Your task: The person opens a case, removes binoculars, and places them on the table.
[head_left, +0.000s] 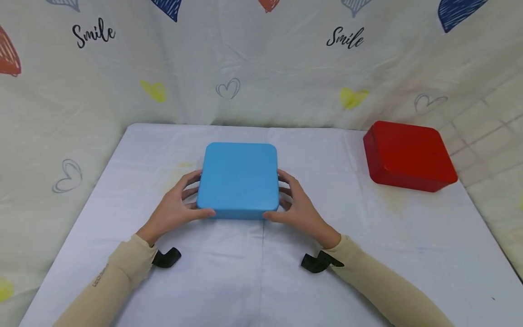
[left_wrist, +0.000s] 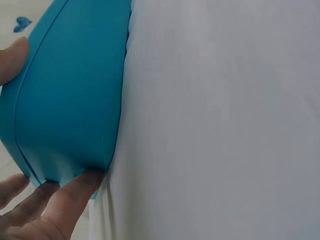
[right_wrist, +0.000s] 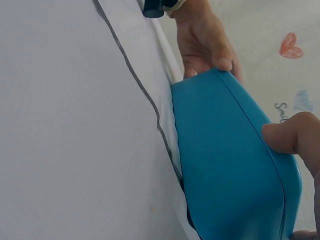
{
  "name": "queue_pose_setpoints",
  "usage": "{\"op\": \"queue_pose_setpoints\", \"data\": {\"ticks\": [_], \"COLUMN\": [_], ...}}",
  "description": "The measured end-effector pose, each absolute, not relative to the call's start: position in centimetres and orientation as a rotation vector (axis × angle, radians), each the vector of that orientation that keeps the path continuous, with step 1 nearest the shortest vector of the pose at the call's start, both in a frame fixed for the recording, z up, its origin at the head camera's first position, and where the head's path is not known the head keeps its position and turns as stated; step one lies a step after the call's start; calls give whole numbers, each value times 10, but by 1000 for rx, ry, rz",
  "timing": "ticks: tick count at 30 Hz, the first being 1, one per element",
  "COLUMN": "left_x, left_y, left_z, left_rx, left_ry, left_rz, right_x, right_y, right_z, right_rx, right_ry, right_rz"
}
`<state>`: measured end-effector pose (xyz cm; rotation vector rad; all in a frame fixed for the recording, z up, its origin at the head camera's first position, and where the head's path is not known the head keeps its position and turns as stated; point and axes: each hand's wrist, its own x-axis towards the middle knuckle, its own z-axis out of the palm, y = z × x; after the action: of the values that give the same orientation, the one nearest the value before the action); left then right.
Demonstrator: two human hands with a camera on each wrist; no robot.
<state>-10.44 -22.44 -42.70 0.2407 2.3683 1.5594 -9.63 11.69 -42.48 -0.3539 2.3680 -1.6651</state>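
Observation:
A blue box (head_left: 239, 179) with rounded corners sits at the middle of the white-covered table. In the left wrist view a thin seam runs along the side of the box (left_wrist: 75, 85), close to its top. My left hand (head_left: 180, 204) grips the left side, its thumb at the front edge and fingers spread along the side wall. On the opposite side my right hand (head_left: 300, 206) holds the box the same way, thumb near the front right corner. The right wrist view shows both thumbs against the front of the box (right_wrist: 230, 155).
A red box (head_left: 410, 156) stands at the table's back right, turned at an angle. Behind the table (head_left: 261, 281) hangs a pale curtain (head_left: 278, 59) printed with hearts and the word Smile. Black wrist mounts (head_left: 166, 258) stick out from the beige sleeves.

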Motion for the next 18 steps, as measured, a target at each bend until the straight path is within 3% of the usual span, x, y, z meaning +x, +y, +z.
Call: {"op": "queue_pose_setpoints", "data": {"ticks": [18], "left_x": [-77], "left_y": [-249], "left_z": [-422], "left_rx": [240], "left_ry": [2409], "left_rz": [1485], "right_x": [-73], "right_y": [93], "right_z": [-426], "right_rx": [-408], "right_ry": [2314], "right_rz": [-1736]}}
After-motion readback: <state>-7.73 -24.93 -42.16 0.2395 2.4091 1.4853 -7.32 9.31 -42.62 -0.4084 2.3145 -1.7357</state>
